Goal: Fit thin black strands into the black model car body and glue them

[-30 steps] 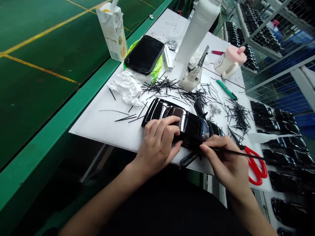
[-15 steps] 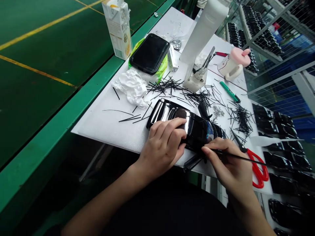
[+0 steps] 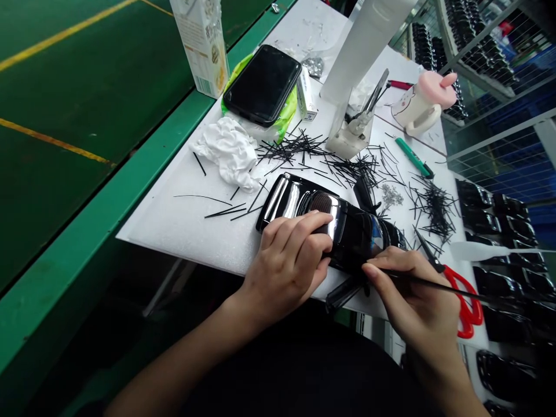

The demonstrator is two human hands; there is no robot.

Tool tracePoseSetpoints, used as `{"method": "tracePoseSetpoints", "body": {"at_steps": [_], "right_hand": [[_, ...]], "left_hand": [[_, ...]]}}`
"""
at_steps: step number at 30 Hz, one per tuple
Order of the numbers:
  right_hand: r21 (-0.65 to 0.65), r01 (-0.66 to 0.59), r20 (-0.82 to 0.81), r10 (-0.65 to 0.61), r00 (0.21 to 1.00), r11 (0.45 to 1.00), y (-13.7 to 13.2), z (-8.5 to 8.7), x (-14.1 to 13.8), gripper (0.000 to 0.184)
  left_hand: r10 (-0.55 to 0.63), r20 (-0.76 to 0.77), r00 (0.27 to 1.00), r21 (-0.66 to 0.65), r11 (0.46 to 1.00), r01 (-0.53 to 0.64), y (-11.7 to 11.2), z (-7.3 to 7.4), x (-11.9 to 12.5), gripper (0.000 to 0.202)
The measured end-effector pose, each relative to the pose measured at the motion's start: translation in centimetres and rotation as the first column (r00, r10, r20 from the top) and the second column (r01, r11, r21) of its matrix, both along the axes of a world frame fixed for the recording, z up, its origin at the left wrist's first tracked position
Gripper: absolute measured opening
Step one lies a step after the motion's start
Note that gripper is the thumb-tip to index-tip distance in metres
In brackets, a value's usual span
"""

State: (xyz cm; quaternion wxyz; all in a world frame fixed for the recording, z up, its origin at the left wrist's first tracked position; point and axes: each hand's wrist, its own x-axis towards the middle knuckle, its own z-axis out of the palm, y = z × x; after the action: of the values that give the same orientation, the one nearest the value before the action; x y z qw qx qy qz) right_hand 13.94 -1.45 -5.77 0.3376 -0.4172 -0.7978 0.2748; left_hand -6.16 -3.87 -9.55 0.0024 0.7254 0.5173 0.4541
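Note:
My left hand (image 3: 289,260) rests its fingers on top of a glossy black plastic shell (image 3: 354,234), which looks like a model car body, and holds it on a white foam board (image 3: 174,231). My right hand (image 3: 410,289) pinches a thin black rod (image 3: 434,284) at the shell's near edge. Under that hand lie red-handled scissors (image 3: 465,307). Loose black bristle-like strips (image 3: 432,208) lie in heaps beyond the shell. A short black bar (image 3: 343,293) lies just below it.
A black phone (image 3: 262,85) on a green bag, crumpled white tissue (image 3: 230,153), a drink carton (image 3: 200,46), a white bottle (image 3: 365,49), a green marker (image 3: 412,156) and a pink-lidded mug (image 3: 421,101) stand on the board. Black shells (image 3: 499,284) are stacked to the right. A green conveyor (image 3: 87,87) runs along the left.
The whole view has shifted slightly as my head moved. Both hands stay in the same grip on the shell and the rod, with no visible change in what they hold.

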Motion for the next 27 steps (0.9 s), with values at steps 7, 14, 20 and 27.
{"method": "tracePoseSetpoints", "body": {"at_steps": [7,14,20,27], "right_hand": [[0.052,-0.032,0.069,0.029,0.997,0.998,-0.5,0.2,-0.7,0.020],[0.015,-0.019,0.196,0.016,0.980,1.000,-0.4,0.6,-1.5,0.014],[-0.030,0.043,-0.105,-0.045,0.993,0.999,-0.8,0.5,-0.7,0.018],[-0.028,0.008,-0.052,-0.010,0.999,1.000,-1.1,0.3,-0.8,0.019]], "left_hand": [[0.019,-0.009,1.000,0.030,0.999,-0.019,0.2,-0.2,0.1,0.023],[0.022,-0.015,1.000,0.008,1.000,-0.022,0.0,0.0,0.2,0.023],[0.018,-0.019,1.000,0.018,1.000,-0.018,0.1,0.1,0.1,0.023],[0.017,-0.034,0.999,-0.002,1.000,-0.017,-0.1,-0.1,0.1,0.024]]}}
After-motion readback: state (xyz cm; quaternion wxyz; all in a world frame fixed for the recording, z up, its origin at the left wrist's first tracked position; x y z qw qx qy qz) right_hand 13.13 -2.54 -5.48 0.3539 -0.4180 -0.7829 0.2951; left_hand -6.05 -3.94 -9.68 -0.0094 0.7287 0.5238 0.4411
